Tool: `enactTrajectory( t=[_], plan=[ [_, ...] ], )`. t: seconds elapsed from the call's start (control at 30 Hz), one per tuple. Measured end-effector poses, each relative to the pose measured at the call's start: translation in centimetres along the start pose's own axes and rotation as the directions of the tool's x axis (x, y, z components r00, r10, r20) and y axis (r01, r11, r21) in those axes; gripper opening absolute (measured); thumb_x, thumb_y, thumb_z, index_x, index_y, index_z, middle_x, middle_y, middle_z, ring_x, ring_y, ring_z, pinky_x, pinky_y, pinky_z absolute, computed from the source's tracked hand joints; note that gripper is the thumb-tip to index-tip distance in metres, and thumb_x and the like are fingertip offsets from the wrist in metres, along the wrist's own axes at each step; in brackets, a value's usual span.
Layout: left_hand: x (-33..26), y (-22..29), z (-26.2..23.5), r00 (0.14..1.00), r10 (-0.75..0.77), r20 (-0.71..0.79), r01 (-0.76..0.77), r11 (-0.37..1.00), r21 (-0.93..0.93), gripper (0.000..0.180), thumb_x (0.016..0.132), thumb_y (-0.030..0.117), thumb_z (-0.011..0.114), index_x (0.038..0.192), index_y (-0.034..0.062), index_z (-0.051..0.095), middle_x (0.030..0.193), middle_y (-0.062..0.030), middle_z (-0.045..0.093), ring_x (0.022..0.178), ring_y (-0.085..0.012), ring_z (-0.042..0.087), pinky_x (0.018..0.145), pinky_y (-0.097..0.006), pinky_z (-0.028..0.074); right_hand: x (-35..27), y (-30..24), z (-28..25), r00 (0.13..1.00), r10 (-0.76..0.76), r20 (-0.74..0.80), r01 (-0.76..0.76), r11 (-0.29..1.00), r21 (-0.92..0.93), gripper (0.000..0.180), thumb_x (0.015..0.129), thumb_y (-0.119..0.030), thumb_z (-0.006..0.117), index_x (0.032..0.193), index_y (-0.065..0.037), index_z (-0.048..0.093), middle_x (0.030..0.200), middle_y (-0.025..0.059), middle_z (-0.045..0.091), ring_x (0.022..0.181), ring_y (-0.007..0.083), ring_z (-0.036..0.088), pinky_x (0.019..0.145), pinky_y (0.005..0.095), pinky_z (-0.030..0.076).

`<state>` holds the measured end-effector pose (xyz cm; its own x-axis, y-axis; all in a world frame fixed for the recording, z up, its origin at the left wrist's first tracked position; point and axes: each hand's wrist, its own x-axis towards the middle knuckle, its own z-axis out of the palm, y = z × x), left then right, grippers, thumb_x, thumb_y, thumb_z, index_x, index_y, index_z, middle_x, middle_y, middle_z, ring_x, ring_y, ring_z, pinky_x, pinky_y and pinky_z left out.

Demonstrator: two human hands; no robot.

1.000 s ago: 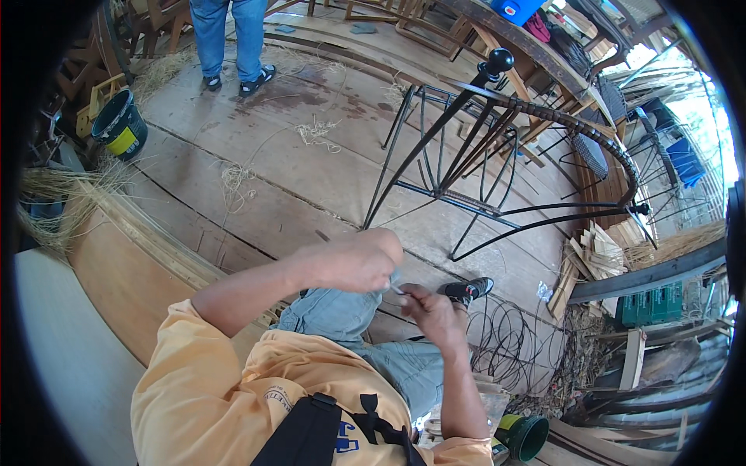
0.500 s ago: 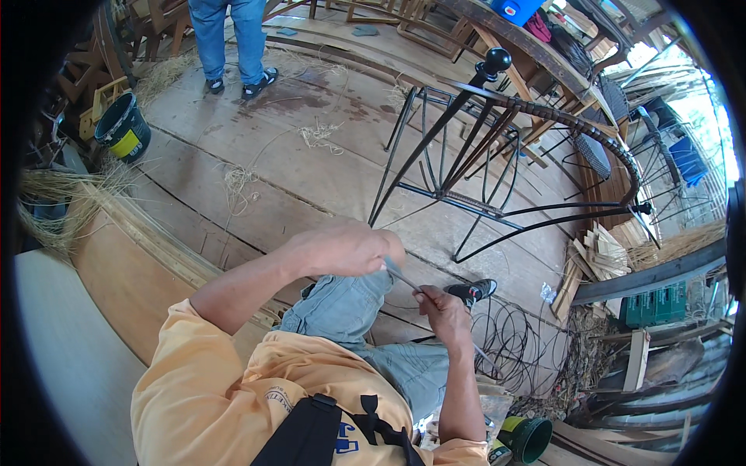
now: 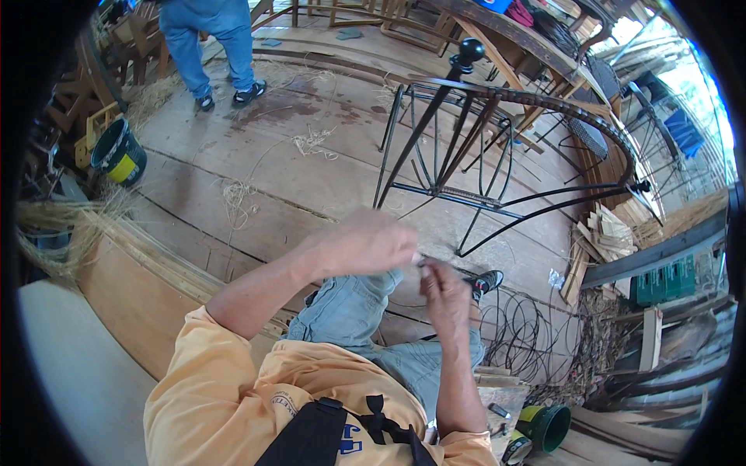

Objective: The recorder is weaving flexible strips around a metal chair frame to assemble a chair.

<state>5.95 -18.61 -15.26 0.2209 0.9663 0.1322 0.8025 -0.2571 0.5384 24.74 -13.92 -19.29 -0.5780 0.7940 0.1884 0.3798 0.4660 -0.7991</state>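
My left hand [image 3: 382, 247] is in front of my knee, smeared by motion, so its finger closure does not show clearly. Just to its right, my right hand [image 3: 444, 289] is closed, thumb and fingers pinched on a thin greyish strip [image 3: 422, 261]. Only a short piece of the strip shows between the two hands, which almost meet. Beyond them stands a black metal chair frame [image 3: 439, 190] with a round ball finial and a curved rail partly wrapped in brown strips; neither hand touches it.
Loops of dark thin cane or wire [image 3: 517, 334] lie right of my foot. A dark bucket [image 3: 119, 155] stands at left, near a person in blue trousers [image 3: 206, 43]. Curved wooden boards [image 3: 132, 272] lie at my left; scrap wood [image 3: 610, 241] and a green crate [image 3: 664, 283] are at right.
My hands have come closer together, the left moving right and the right moving slightly up. Less of the strip shows between them. The view has shifted a little.
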Motion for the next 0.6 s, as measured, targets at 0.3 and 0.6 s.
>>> enactTrajectory(
  t=[0.3,0.6],
  plan=[
    [5.6,6.2,-16.2,0.609,0.219,-0.762,-0.190,0.973,0.128,0.022,0.083,0.024,0.057,0.085,0.0031,0.061,0.060,-0.0074,0.054,0.057,-0.0160,0.054,0.054,-0.030,0.043,6.9,-7.9,-6.4,0.892,0.068,-0.447,0.131,0.907,0.399,0.018,0.089,-0.017,0.052,0.086,0.000,0.058,0.051,-0.0026,0.044,0.046,0.0029,0.040,0.041,0.0190,0.030],
    [13.9,4.4,-19.1,0.848,0.386,-0.365,-0.280,0.908,0.311,0.028,0.083,0.026,0.051,0.086,0.0008,0.063,0.061,-0.0094,0.057,0.058,-0.0200,0.054,0.059,-0.033,0.043,11.9,-8.4,-5.8,0.858,-0.049,-0.511,0.236,0.921,0.309,0.021,0.089,-0.018,0.051,0.083,0.001,0.057,0.050,-0.0007,0.046,0.045,0.0045,0.042,0.041,0.0205,0.032]
  ],
)
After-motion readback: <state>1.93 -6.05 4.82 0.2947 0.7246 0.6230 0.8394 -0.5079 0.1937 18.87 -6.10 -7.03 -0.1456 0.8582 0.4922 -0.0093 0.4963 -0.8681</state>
